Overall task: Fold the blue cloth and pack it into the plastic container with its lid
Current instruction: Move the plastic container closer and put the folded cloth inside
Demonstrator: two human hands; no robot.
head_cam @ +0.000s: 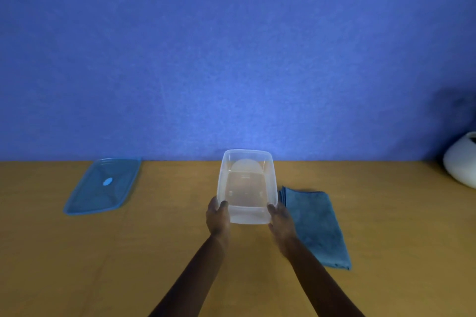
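Note:
A clear plastic container (246, 183) sits at the middle of the wooden table with nothing in it. My left hand (218, 216) grips its near left corner, thumb hooked over the rim. At the near right corner my right hand (281, 219) holds it the same way. The blue cloth (315, 224) lies folded into a long rectangle just right of the container, partly under my right hand. The blue translucent lid (101, 185) lies flat far to the left.
The wooden table (164, 239) runs up to a blue wall (231, 59) close behind the container. A white rounded vessel (462, 162) stands at the far right edge.

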